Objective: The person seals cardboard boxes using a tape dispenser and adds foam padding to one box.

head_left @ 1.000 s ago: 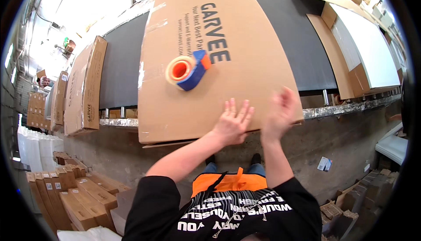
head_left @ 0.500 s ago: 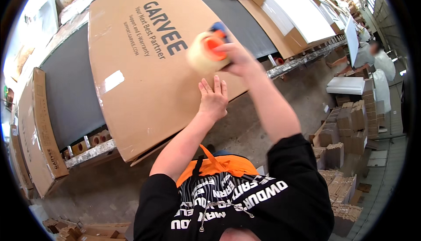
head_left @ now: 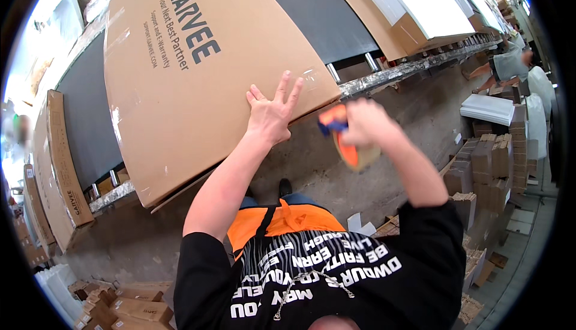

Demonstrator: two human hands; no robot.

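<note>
A large flat cardboard carton (head_left: pixel 198 108) lies on a dark conveyor belt (head_left: pixel 90 120), with dark print on its top and strips of clear tape near its edges. My left hand (head_left: pixel 271 111) rests on the carton near its near right edge, fingers spread. Off that edge, over the floor, my right hand (head_left: pixel 366 123) grips an orange and blue tape dispenser (head_left: pixel 337 127) with a roll of pale tape in it. The dispenser is smeared by motion and stands apart from the carton.
Another carton (head_left: pixel 55 168) sits on the line at the left. To the right, an open carton (head_left: pixel 414 33) holds white panels. Metal rollers (head_left: pixel 371 61) show at the belt's edge. Stacked folded cardboard (head_left: pixel 489 162) stands on the floor at right. A person (head_left: pixel 510 66) is farther off.
My right hand has carried the tape dispenser from above the carton to the right and down past its edge. My left hand has moved slightly up and left, its fingers spreading wider.
</note>
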